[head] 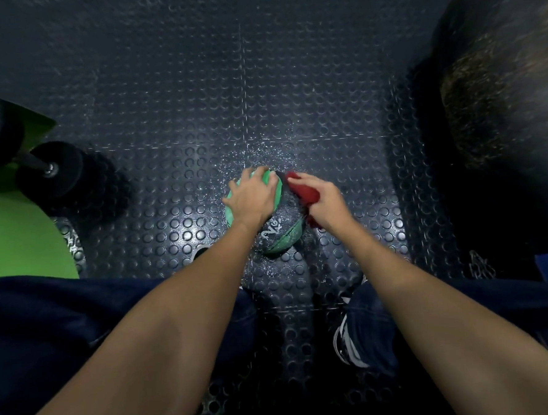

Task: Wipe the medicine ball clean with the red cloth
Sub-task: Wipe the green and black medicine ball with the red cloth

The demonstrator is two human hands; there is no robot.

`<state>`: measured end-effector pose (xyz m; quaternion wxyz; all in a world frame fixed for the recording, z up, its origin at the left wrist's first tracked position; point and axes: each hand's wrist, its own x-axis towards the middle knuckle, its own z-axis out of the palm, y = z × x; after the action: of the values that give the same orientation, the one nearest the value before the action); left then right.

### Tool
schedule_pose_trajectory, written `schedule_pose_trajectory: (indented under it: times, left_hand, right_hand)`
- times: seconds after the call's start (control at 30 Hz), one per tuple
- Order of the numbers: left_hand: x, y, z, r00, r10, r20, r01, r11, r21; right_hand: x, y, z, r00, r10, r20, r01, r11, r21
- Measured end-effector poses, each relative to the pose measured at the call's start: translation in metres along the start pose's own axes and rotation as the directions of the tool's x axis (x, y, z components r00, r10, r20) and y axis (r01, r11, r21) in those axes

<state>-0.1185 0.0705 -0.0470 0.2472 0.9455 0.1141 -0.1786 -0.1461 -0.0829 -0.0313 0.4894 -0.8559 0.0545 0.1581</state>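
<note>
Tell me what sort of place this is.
Most likely a gym or workout room. The signs are the studded black rubber floor, a green-and-black medicine ball with the red cloth against it, and, at left, black padded rollers on what looks like a green bench.

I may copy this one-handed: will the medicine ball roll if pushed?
Probably: the medicine ball is round, and the left hand rests spread on it. The studded floor may slow it. Its textured skin looks grippy, not slippery.

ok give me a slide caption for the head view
Left hand steadies the green-and-black medicine ball on a studded floor; right hand presses the red cloth against it.
</note>
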Motion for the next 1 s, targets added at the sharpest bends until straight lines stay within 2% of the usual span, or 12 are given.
schedule_pose_trajectory:
  times: [0.07,0.13,0.2,0.27,0.4,0.43,0.53,0.67,0.77,0.87,0.97,1.0]
  left_hand:
    - [0.004,-0.008,-0.003,1.0,-0.027,0.003,0.027,0.997,-0.068]
    - [0.009,-0.017,-0.002,0.998,-0.061,0.002,0.06,0.989,-0.137]
    - [0.012,-0.024,-0.005,0.995,-0.094,0.018,0.095,0.977,-0.19]
    - [0.013,-0.026,-0.011,0.994,-0.092,0.057,0.1,0.981,-0.166]
    - [0.009,-0.026,-0.01,0.999,-0.038,0.036,0.04,0.996,-0.077]
    - [0.009,-0.027,-0.008,0.999,-0.048,0.025,0.051,0.993,-0.11]
    - [0.008,-0.031,0.0,0.999,-0.049,-0.012,0.046,0.98,-0.191]
    - [0.009,-0.032,0.001,0.999,-0.041,-0.026,0.035,0.976,-0.213]
    - [0.005,-0.03,0.0,1.0,-0.027,-0.015,0.023,0.976,-0.217]
    - [0.005,-0.032,0.002,0.999,-0.013,-0.035,0.004,0.967,-0.253]
    - [0.0,-0.03,0.0,1.0,-0.01,-0.029,0.003,0.97,-0.242]
    - [-0.001,-0.029,0.0,1.0,-0.011,-0.024,0.005,0.973,-0.229]
  right_hand:
    - [-0.006,0.013,-0.007,0.993,0.12,0.007,-0.12,0.993,-0.004]
    - [-0.006,0.015,-0.01,0.989,0.137,-0.061,-0.139,0.99,-0.026]
    - [-0.002,0.001,-0.008,0.988,0.069,-0.138,-0.062,0.997,0.052]
    - [0.004,-0.015,0.0,0.988,-0.001,-0.154,0.004,1.0,0.019]
    - [0.007,-0.022,0.015,0.964,-0.249,0.088,0.264,0.916,-0.302]
    - [0.01,-0.018,0.014,0.97,-0.227,0.088,0.243,0.917,-0.317]
    - [0.022,-0.015,0.009,0.997,-0.064,-0.033,0.053,0.963,-0.265]
    - [0.026,-0.023,0.012,0.97,-0.224,0.09,0.24,0.93,-0.278]
    - [0.031,-0.026,0.009,0.992,-0.123,-0.006,0.118,0.967,-0.227]
    - [0.029,-0.029,0.008,0.972,-0.213,0.102,0.234,0.932,-0.279]
    - [0.036,-0.031,0.003,0.999,-0.037,0.039,0.046,0.968,-0.247]
    - [0.036,-0.034,0.003,0.999,-0.027,0.047,0.038,0.967,-0.253]
